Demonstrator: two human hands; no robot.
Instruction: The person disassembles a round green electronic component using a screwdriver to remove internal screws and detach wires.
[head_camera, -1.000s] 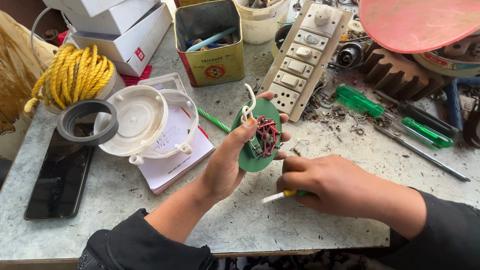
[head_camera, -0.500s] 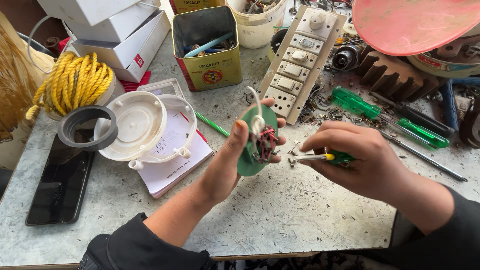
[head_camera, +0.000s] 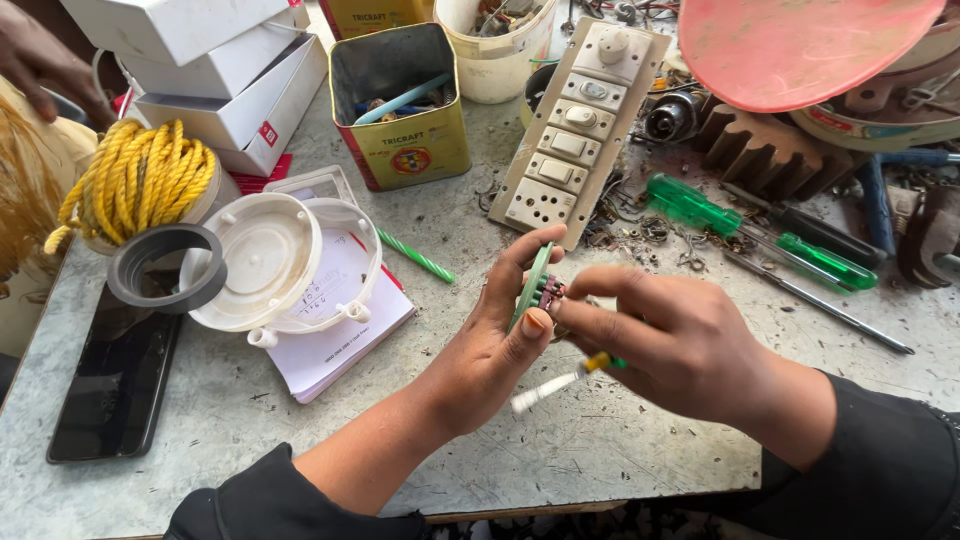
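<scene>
Grey speckled stone counter (head_camera: 300, 440), scuffed and littered with metal scraps, daylight falling evenly across it, front edge worn brown.

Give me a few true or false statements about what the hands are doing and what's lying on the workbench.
1. The left hand holds a round green circuit board. True.
2. The right hand is empty. False: it holds a small tool with a yellow band and touches the board.
3. A black phone lies left of the white lamp cover. True.
4. The yellow rope sits inside the tin box. False: it rests beside the white boxes.
</scene>
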